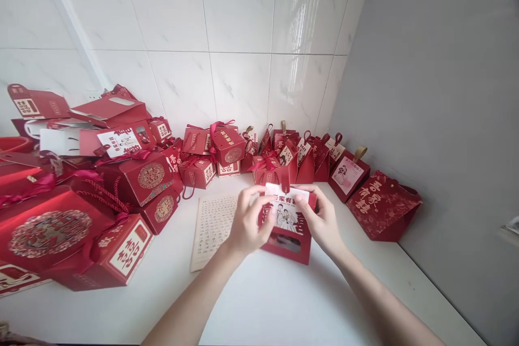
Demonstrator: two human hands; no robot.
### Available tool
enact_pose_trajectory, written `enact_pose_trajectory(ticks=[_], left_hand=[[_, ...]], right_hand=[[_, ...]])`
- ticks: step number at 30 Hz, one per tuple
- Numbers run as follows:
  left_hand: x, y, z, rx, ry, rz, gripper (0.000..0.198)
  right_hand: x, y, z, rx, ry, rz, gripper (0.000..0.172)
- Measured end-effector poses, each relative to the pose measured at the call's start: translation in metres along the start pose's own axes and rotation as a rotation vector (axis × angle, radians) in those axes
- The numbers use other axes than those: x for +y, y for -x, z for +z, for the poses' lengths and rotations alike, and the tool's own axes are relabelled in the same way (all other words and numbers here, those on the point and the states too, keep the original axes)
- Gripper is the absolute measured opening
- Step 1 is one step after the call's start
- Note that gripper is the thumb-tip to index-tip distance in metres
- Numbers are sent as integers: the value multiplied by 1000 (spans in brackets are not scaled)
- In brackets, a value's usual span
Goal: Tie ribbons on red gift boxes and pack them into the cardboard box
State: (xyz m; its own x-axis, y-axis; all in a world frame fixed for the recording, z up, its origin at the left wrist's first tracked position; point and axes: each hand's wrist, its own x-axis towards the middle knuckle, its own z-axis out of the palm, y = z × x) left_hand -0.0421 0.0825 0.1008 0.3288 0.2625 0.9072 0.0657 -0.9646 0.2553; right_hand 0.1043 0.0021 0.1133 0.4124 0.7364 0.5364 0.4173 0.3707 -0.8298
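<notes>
A red gift box (pixel 302 254) with a window in its lower front stands on the white table, between my two hands. A white card (pixel 287 215) printed with a couple and dark characters lies against its upper front, below a red ribbon loop (pixel 285 177). My left hand (pixel 251 221) grips the left side of the card and box, fingers curled over the edge. My right hand (pixel 320 216) closes on the right side, its thumb pressed on the card's upper right and its fingers behind the box. The back of the box is hidden.
A sheet of handwritten paper (pixel 213 232) lies left of the box. Red gift boxes (pixel 140 178) are heaped at the left, and several small ones (pixel 306 159) line the tiled wall (pixel 239 5). A larger red box (pixel 383 208) stands by the grey wall (pixel 438 92) at right.
</notes>
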Motion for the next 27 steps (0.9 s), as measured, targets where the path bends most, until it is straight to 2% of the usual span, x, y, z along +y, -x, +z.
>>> enact_pose_trajectory(ticks=[2, 4, 9, 13, 16, 20, 27], left_hand=[[-1, -4, -4, 109, -30, -54, 12], [1, -9, -8, 119, 54, -118, 12], [13, -17, -15, -89, 305, -327, 4], [18, -18, -14, -91, 352, -269, 7], [18, -18, -11, -90, 381, -206, 13], [18, -17, -8, -76, 361, -175, 20], [18, -16, -9, -101, 340, -159, 24]], right_hand=[[-3, 1, -2, -17, -16, -26, 22], [-5, 4, -1, -44, -15, -70, 19], [-4, 11, 6, -118, -18, -115, 15], [4, 15, 12, -58, 38, -184, 24], [9, 15, 16, 30, 126, -336, 32], [6, 13, 17, 67, 265, -516, 17], [3, 15, 20, 146, 322, -538, 11]])
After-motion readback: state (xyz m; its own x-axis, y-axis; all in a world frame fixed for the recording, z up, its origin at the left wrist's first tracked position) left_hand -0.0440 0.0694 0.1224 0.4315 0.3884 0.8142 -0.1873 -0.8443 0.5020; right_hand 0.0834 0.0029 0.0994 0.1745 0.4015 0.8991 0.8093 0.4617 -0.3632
